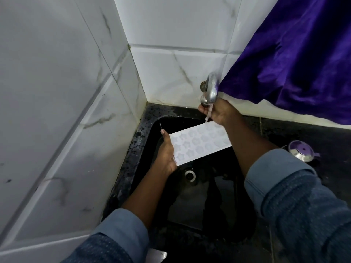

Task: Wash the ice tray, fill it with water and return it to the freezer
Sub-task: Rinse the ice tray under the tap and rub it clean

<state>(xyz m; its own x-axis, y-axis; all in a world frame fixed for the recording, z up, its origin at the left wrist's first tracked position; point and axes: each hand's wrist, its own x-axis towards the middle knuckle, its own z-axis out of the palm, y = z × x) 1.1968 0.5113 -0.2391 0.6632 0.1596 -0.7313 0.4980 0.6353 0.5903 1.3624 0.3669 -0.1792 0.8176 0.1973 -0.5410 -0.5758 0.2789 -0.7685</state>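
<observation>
A white ice tray (201, 142) with star and flower shaped cells is held flat over a black sink (144, 130). My left hand (166, 152) grips the tray's near left end, thumb along its edge. My right hand (218, 111) reaches up under the chrome tap (211, 88), fingers curled around the tap's knob. A thin stream of water (208, 115) falls from the spout onto the tray's far end.
The sink's drain (190, 175) sits below the tray. White marble tiles form the corner behind and to the left. A purple curtain (296, 59) hangs at the upper right. A steel lid with a purple knob (302, 150) lies on the dark counter to the right.
</observation>
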